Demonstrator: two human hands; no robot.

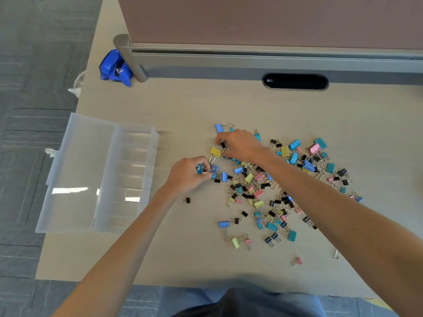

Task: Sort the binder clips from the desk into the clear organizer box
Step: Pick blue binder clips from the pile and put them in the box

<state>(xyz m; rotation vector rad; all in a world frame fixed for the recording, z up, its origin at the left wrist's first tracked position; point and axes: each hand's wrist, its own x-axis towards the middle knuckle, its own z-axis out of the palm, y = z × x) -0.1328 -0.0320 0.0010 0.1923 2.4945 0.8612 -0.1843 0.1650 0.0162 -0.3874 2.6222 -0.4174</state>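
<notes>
at the picking stage, judging by no clips showing in the clear organizer box (137, 129), open at the left edge of the table (183, 259). gripping a few blue clips (201, 168) in the curled left hand (186, 173), beside the loose binder clips (263, 186) scattered mid-table. pinching what looks like a small black clip (223, 144) with the right hand (240, 145), just above a yellow clip (215, 152). next, probably — lifting free of tangled wire handles, then carrying left and dropping by colour into one compartment. no readable writing — only a tiny white mark on the black grommet (295, 81), too small to make out.
</notes>
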